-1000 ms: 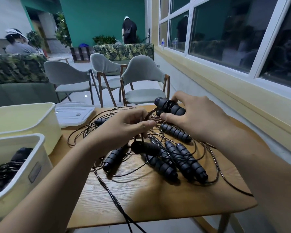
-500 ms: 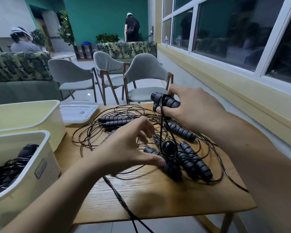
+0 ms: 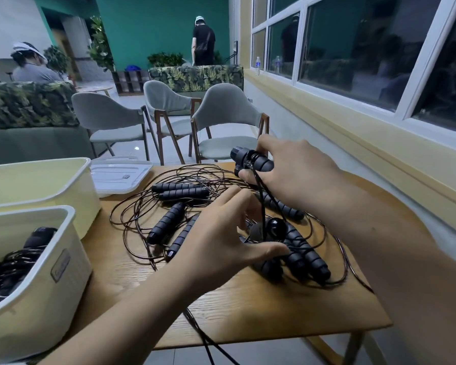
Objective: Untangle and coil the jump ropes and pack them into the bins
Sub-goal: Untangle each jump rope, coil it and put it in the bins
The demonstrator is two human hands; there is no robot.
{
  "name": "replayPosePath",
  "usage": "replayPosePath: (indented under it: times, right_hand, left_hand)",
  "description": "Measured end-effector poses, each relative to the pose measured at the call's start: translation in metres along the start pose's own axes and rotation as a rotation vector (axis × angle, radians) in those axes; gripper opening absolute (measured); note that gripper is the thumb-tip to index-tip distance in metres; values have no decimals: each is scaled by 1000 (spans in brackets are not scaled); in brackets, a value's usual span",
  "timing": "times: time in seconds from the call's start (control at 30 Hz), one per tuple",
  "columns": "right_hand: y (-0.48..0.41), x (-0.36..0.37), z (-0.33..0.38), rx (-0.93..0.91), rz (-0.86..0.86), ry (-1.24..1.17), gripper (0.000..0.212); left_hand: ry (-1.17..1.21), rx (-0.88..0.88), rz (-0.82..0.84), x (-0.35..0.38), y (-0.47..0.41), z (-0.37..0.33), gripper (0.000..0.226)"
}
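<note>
Grips a pair of black handles (image 3: 252, 162) in the right hand (image 3: 298, 175), fingers and thumb curled round them, well clear above the bench (image 3: 248, 312). From those handles, a thin cord (image 3: 260, 198) dropping straight down to a dark round end (image 3: 275, 227) just above the pile. Holds the left hand (image 3: 219, 235) low over the jump ropes (image 3: 180, 193), fingers spread and loosely bent, closed on nothing, thumb stretched out flat toward the nearest grips (touching them or only above them, cannot tell). Across the middle of the bench, the rest of the tangle: ridged black grips lying among loops of thin wire, one strand trailing off the front edge. At the left, two cream bins: the near bin (image 3: 37, 280) already with dark ropes inside, the far bin (image 3: 42, 185) just behind it. Beside the far bin, a white lid (image 3: 121, 175) lying flat on the bench.
</note>
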State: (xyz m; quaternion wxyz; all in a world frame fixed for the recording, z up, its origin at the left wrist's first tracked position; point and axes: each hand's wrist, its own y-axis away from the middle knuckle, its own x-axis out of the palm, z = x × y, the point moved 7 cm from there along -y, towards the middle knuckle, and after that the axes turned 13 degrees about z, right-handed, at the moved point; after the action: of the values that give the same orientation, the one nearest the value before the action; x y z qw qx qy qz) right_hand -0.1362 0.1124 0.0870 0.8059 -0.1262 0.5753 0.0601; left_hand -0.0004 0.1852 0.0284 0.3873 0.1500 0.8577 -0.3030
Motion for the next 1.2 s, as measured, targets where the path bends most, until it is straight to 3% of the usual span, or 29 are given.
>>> replayPosePath:
  times: [0.43, 0.7, 0.77, 0.83, 0.93, 1.1, 1.2]
  right_hand:
    - [2, 0, 4, -6, -8, 1, 37]
    - [0, -1, 2, -1, -15, 1, 44]
    - [-1, -2, -1, 5, -19, 3, 46]
    - [-1, -5, -3, 9, -30, 4, 48]
    - [-1, -8, -5, 19, -32, 2, 46]
    - [-1, -4, -3, 14, -22, 16, 47]
    - [1, -4, -3, 13, -20, 29, 46]
  left_hand:
    - [86, -74, -153, -16, -1, 20, 24]
    - [-217, -22, -127, -32, 1, 23, 26]
    - [-195, -35, -112, -34, 1, 28, 31]
    - [-12, -103, -81, -33, 1, 37, 32]
    - [444, -190, -17, -25, 1, 38, 40]
    - [1003, -162, 113, -11, -7, 28, 45]
    - [1094, -181, 89, -14, -12, 26, 29]
